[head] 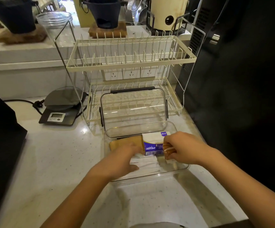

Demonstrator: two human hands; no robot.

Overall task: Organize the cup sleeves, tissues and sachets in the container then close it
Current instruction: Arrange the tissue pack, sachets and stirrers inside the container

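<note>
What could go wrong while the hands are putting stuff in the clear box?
1. The right hand pinches a bunch of brown sachets over the container; some might slip out and scatter.
2. The tissue pack stands taller than the cup sleeves, so the lid, leaning open behind, may not shut flat.
</note>
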